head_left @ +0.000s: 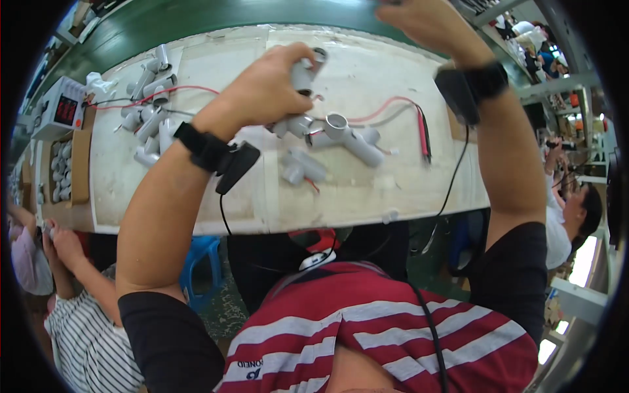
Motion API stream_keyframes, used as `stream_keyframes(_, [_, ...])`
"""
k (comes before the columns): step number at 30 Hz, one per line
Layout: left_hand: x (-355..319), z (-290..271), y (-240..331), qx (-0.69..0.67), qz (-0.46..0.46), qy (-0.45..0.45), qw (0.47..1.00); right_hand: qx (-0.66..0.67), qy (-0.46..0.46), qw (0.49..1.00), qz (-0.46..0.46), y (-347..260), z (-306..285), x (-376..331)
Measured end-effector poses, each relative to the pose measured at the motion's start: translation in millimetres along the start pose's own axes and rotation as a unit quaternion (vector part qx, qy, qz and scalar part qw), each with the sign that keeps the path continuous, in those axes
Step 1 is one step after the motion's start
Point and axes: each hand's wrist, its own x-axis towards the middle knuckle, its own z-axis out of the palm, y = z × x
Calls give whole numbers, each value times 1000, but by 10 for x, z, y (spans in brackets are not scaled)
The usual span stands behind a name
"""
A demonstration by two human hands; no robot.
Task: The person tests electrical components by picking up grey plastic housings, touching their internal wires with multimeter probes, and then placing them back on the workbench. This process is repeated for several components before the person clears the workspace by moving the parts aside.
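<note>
A long pale wooden worktable [367,196] with a green far edge spans the scene, bearing a heap of grey plastic cylinders [147,111] at far left, a brown cardboard box [80,164] of more cylinders beyond them, and red and black probe leads [423,131] to the right. Centre, several grey cylinders [327,141] lie loose, one with an open round mouth. The left hand [265,88] is closed around a short grey cylinder [304,73] just above these. The right hand [429,23] is raised far right, cut off by the top edge, so its grip cannot be told
</note>
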Motion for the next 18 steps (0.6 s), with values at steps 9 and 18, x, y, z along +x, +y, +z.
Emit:
stream_keyframes(9, [-1484, 324, 171, -57, -144, 134, 979, 132, -8, 991, -25, -744, 715, -2544])
stream_keyframes(18, [-984, 831, 5, 19, -79, 178, 981, -18, 26, 998, 57, -681, 1502, -2340])
